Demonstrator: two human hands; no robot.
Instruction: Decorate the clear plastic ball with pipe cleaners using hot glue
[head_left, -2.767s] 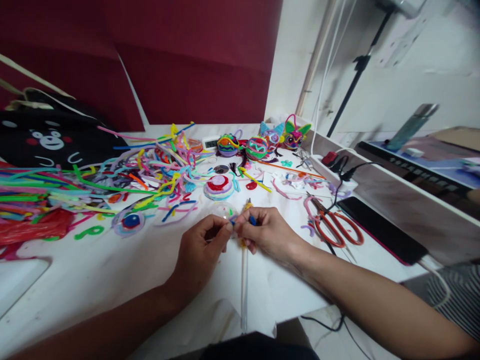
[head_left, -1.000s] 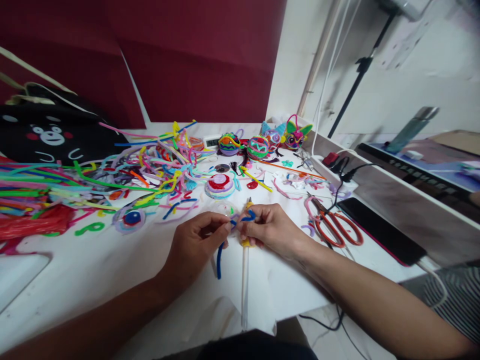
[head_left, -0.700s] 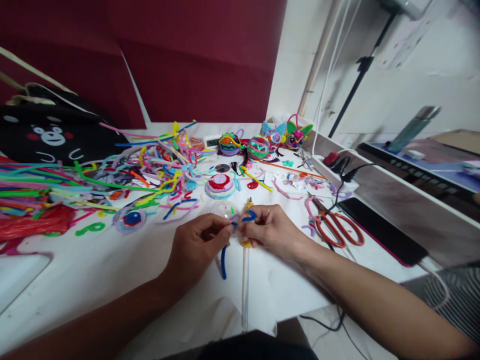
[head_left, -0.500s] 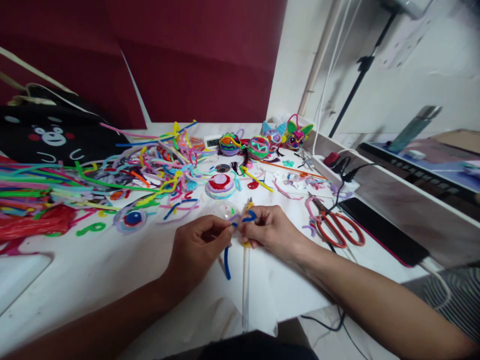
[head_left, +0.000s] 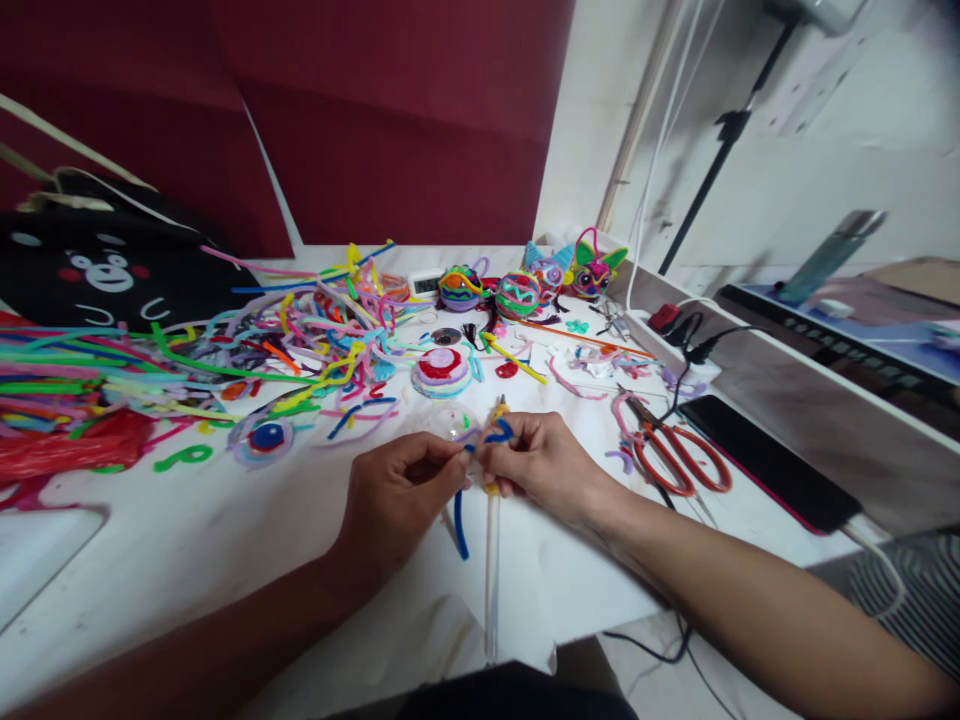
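Note:
My left hand (head_left: pixel 397 495) and my right hand (head_left: pixel 544 462) meet at the middle of the white table (head_left: pixel 187 540), both pinched on a blue pipe cleaner (head_left: pixel 459 520). Its free tail hangs down between the hands, and a curl of it shows above my right fingers. A small clear dome (head_left: pixel 450 420) sits just beyond my left fingertips. A yellow-tipped glue gun with a clear glue stick (head_left: pixel 491 560) lies under my right hand, pointing toward me.
A heap of coloured pipe cleaners (head_left: pixel 225 350) covers the left and back of the table. Finished woven balls and animal faces (head_left: pixel 517 292) stand at the back. Red-handled scissors (head_left: pixel 671 455) and a black phone (head_left: pixel 772 462) lie to the right, a black bear-face bag (head_left: pixel 105 275) at far left.
The blue pipe cleaner's tail has come out below my hands and swung from under the left hand toward the middle. Both hands stay pinched at the same spot.

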